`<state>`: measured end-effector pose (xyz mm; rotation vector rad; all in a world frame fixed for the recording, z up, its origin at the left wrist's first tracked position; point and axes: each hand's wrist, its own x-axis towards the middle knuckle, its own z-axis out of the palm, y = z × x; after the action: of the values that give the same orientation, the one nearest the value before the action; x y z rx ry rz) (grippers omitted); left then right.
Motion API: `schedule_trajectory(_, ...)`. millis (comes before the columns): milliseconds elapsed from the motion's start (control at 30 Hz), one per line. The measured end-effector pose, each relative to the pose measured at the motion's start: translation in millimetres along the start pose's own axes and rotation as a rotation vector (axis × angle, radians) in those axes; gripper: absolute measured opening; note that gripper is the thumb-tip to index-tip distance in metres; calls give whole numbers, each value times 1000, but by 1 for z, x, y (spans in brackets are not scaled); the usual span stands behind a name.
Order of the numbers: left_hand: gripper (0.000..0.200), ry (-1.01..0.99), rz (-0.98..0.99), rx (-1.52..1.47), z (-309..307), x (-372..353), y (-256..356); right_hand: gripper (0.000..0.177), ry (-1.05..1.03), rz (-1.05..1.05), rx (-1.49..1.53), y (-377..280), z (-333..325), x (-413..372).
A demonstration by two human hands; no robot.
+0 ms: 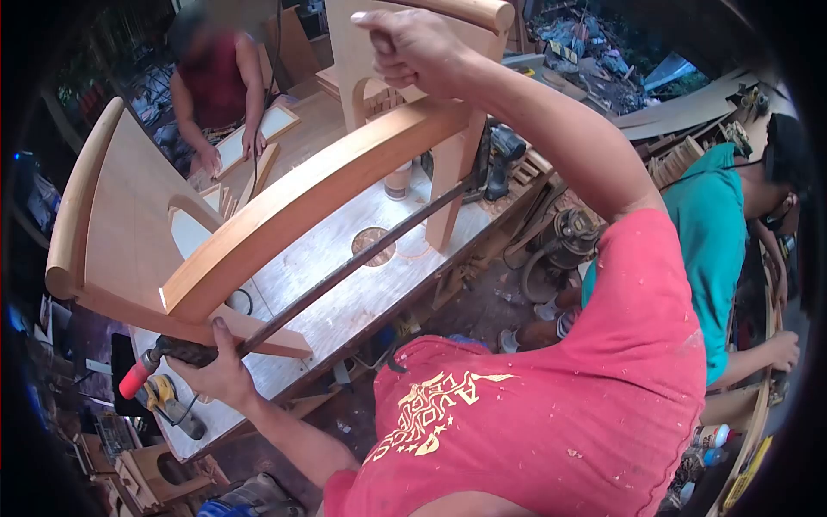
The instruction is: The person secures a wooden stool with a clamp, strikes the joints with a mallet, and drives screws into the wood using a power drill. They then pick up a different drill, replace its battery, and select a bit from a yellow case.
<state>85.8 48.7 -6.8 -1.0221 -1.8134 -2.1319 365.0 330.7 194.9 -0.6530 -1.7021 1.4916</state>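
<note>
A long bar clamp (340,267) runs diagonally below a curved wooden rail (319,198) on a partly built piece of furniture. My left hand (220,370) is closed around the clamp's lower-left end, beside its red handle (135,377), thumb pointing up. Wooden side panels with rounded top edges stand at both ends of the rail: the left panel (129,198) and the right panel (340,34). My right hand (413,52) is raised over the rail's far end, near the right panel. One finger points out while the others curl in; nothing shows in it.
The furniture stands on a pale worktable (362,297). A cordless drill (500,159) lies at its right end, a yellow sander (172,405) at its near-left corner. One person (220,86) works across the table; another in a green shirt (711,215) is to my right.
</note>
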Motion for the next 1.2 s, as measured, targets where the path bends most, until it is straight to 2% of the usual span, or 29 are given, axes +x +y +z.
schedule_trajectory(33, 63, 0, 11, 3, 1, -1, 1, 35, 28, -74, -12, -18, 4, -2)
schedule_trajectory(133, 62, 40, 15, -6, 3, 0, 1, 49, -32, -303, 36, -72, 17, -12)
schedule_trajectory(267, 61, 9, 9, 14, 0, 1, 3, 35, 114, -121, -289, 16, 9, -4)
schedule_trajectory(367, 62, 35, -9, 31, -1, 1, 0, 50, 31, -27, -117, 2, 16, -10)
schedule_trajectory(400, 62, 34, 1, 43, -2, 2, 0, 43, -25, -176, -239, -7, 7, 5)
schedule_trajectory(433, 62, 43, 13, 43, 3, 3, -1, 41, 70, -287, -285, -32, 13, 11)
schedule_trajectory(600, 62, 39, 28, 38, -1, 2, -2, 38, 116, -156, -322, 25, 1, 1)
schedule_trajectory(667, 62, 69, 74, 44, 5, 1, -7, 37, 105, -147, -340, 15, 7, 2)
schedule_trajectory(733, 63, 72, 14, 72, 3, -2, -7, 50, 82, -86, -278, 14, 21, -7)
schedule_trajectory(767, 64, 70, -8, 88, 1, -1, -6, 47, 26, -112, -309, -3, 18, 2)
schedule_trajectory(833, 65, 68, -6, 95, 3, -2, -1, 51, 37, -243, -184, -60, 29, -1)
schedule_trajectory(967, 66, 74, 17, 66, 6, -2, -5, 55, 176, -391, -599, -27, 15, 22)
schedule_trajectory(1033, 66, 59, 40, 65, 6, -3, -5, 48, -71, -26, -233, 30, 1, 3)
schedule_trajectory(1100, 69, 69, -26, 42, 8, -5, -9, 45, -31, -40, -342, 25, 11, -2)
schedule_trajectory(1167, 68, 47, -27, 45, 1, -3, -5, 52, -35, -121, -330, -5, 28, -6)
schedule_trajectory(1200, 65, 62, -2, 21, 7, -3, 1, 47, -104, -268, -315, -25, 25, 2)
